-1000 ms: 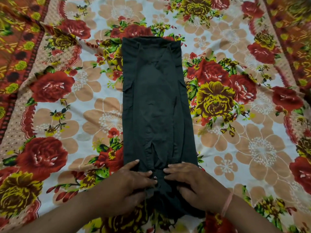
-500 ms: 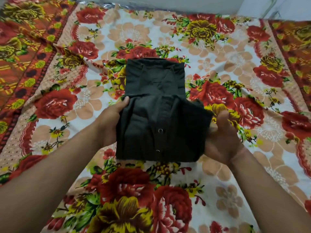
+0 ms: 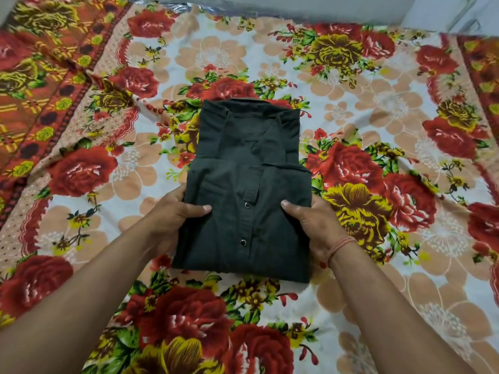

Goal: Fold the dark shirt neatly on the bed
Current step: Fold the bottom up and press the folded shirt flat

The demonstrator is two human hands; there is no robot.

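Observation:
The dark shirt [image 3: 248, 190] lies in the middle of the bed as a narrow folded stack, its lower part doubled up over the upper part. Two metal snaps show on the placket of the top layer, and the collar end points away from me. My left hand [image 3: 172, 214] grips the left edge of the folded layer, thumb on top and fingers underneath. My right hand [image 3: 313, 225] grips the right edge the same way; a pale thread band circles that wrist.
A floral bedsheet [image 3: 378, 125] with red and yellow roses covers the whole bed. An orange patterned border [image 3: 35, 98] runs along the left side. A pale wall [image 3: 297, 6] lines the far edge of the bed.
The shirt was a long flat strip with both hands on its near end. The hands lifted that end and carried it away from me over the upper half, so the shirt is now about half as long.

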